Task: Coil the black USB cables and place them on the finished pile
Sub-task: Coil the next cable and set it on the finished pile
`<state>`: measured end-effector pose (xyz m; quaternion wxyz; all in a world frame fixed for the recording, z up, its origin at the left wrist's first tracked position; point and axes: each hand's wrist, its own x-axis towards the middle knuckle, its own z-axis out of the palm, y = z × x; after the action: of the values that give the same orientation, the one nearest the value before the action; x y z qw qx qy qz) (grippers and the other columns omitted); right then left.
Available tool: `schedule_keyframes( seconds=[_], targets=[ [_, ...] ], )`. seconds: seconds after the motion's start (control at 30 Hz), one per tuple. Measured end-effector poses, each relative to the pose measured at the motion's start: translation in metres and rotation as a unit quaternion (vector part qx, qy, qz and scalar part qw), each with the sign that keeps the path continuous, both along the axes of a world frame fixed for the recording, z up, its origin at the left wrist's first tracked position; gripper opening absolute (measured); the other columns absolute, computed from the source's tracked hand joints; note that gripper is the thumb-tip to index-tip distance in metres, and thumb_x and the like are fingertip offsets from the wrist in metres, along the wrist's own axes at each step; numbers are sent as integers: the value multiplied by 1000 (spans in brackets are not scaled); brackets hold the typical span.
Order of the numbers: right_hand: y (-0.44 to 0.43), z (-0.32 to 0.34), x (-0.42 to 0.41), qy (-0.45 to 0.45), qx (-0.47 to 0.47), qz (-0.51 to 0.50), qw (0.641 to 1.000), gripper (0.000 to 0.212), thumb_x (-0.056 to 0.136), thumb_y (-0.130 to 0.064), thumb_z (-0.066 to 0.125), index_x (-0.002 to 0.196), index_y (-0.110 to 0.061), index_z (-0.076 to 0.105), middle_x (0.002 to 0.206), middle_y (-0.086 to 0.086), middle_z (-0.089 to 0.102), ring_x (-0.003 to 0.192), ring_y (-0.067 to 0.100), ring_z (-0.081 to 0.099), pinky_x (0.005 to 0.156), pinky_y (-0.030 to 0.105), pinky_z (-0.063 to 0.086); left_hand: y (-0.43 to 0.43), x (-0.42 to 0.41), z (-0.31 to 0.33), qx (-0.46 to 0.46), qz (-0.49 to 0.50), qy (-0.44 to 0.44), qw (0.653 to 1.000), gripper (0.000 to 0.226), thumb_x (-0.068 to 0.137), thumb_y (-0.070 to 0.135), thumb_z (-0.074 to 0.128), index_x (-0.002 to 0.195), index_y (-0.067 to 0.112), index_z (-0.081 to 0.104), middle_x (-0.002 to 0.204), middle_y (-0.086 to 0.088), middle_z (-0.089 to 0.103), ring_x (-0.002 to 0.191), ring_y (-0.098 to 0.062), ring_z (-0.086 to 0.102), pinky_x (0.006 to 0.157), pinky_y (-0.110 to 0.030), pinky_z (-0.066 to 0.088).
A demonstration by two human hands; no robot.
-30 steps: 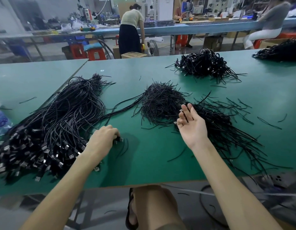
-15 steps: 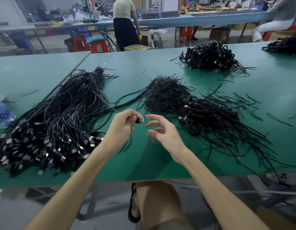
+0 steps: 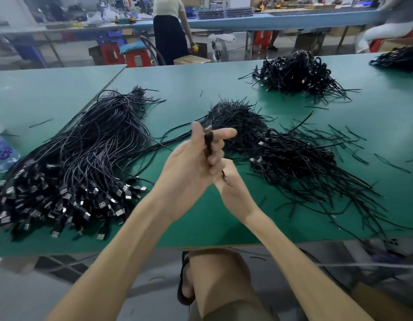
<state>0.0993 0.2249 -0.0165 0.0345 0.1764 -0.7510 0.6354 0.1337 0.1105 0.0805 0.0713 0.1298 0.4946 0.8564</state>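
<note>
Black and thin, the cable (image 3: 209,144) is up in the air over the green worktop (image 3: 200,228), just right of the big loose bundle (image 3: 85,163) of cables. The left hand (image 3: 191,163) holds it. The thumb points up, the first finger points away from the bundle, and the other fingers are curled round the cable. The right hand (image 3: 233,188) touches the left hand from below, on the side away from the bundle. Its fingers are curled and pinch the low end of the cable, which looks blurry. The pile of coiled cables (image 3: 293,158) lies well to the right of the bundle, with little plugs showing. A water bottle (image 3: 2,151) lies just left of the bundle.
</note>
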Motion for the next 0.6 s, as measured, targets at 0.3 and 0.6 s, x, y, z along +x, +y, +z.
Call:
schedule_keyframes(
  seconds=[0.3, 0.6],
  targets=[
    [46, 12, 22, 72, 131, -3, 989, 39, 104, -38, 49, 86, -11, 71, 92, -3, 72, 106, 15, 63, 98, 33, 46, -13, -7, -7, -3, 36, 40, 999, 31, 100, 38, 42, 88, 11, 52, 80, 1, 53, 67, -10, 49, 49, -18, 37],
    [72, 17, 38, 117, 299, 3, 947, 31, 107, -28, 46, 85, -12, 61, 69, -23, 51, 75, 6, 44, 75, 27, 38, -30, -4, -23, -55, -64, 20, 996, 32, 104, 19, 46, 121, 2, 67, 121, -15, 72, 103, -20, 73, 61, -18, 52]
  ],
)
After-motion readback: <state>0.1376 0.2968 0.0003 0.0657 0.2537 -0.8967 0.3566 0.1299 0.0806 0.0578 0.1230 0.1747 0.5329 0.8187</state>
